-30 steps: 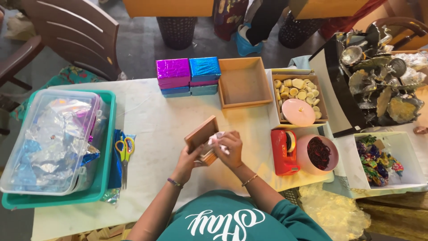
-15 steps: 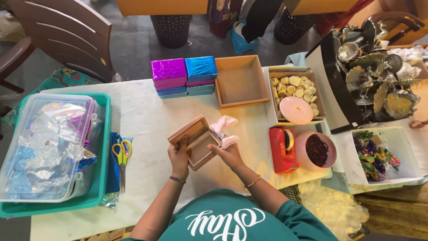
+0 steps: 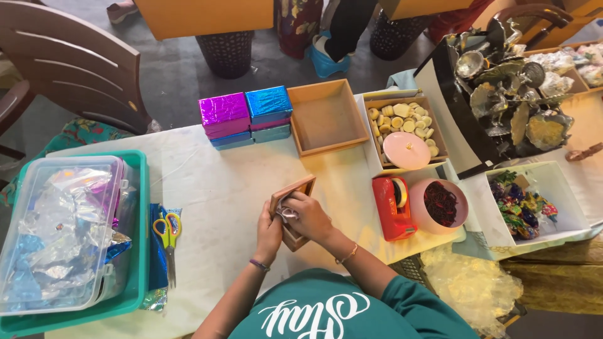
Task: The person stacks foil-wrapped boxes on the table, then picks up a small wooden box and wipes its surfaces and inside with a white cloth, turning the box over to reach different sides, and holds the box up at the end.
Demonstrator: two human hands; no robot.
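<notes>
— Hands were where?
— Both at the box [image 3: 295, 210], mid-table. The left hand [image 3: 269, 231] gripped its near side; the right hand [image 3: 306, 216] curled over the top, fingers pinching a pale scrap [image 3: 286, 213] into it.
— Around them?
— Scissors [image 3: 167, 235] lay left, a tape dispenser [image 3: 392, 207] right, foil boxes [image 3: 246, 117] well beyond.

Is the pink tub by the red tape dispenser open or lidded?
Open. The pink tub shows dark small items inside, with no lid on it; a pink lid rests on the box behind the tape dispenser.
</notes>
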